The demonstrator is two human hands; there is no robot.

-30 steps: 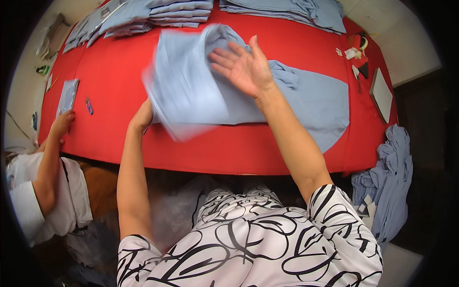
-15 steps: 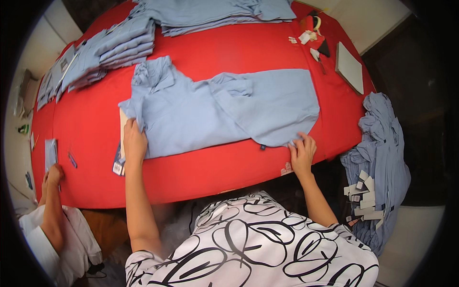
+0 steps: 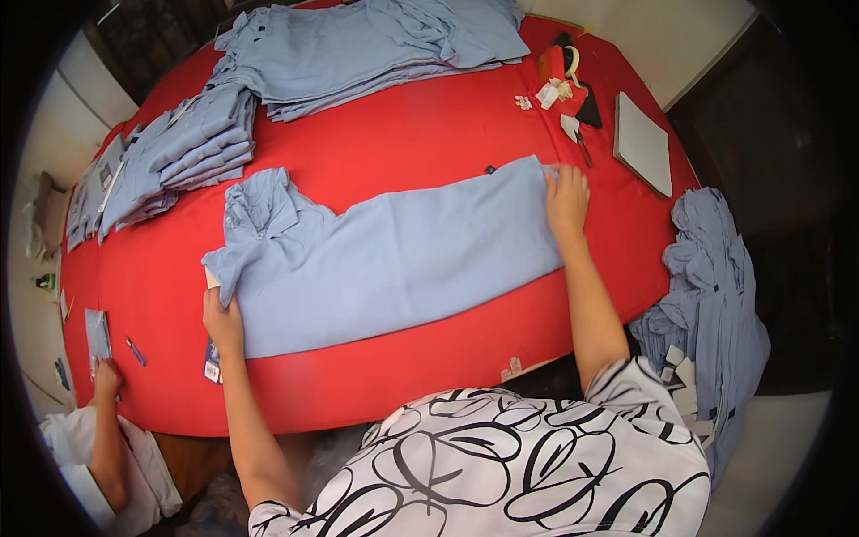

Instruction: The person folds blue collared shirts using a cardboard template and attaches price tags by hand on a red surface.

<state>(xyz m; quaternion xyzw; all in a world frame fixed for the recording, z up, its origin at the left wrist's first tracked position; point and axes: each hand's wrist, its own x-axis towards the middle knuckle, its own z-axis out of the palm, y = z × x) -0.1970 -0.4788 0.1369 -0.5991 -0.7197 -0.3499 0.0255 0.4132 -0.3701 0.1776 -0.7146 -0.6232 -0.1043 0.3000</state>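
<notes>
Blue shirt [image 3: 394,259], left hand [image 3: 222,320] gripping sleeve edge; right hand [image 3: 567,199] flat, open on hem

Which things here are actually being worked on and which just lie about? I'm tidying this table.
In hand: light blue shirt, left hand, right hand.
Lying about: folded shirt stacks, grey board, shirt heap, scissors.

Red table [image 3: 429,134] bears spread blue shirt [image 3: 394,259], folded shirt stacks [image 3: 192,143].
</notes>
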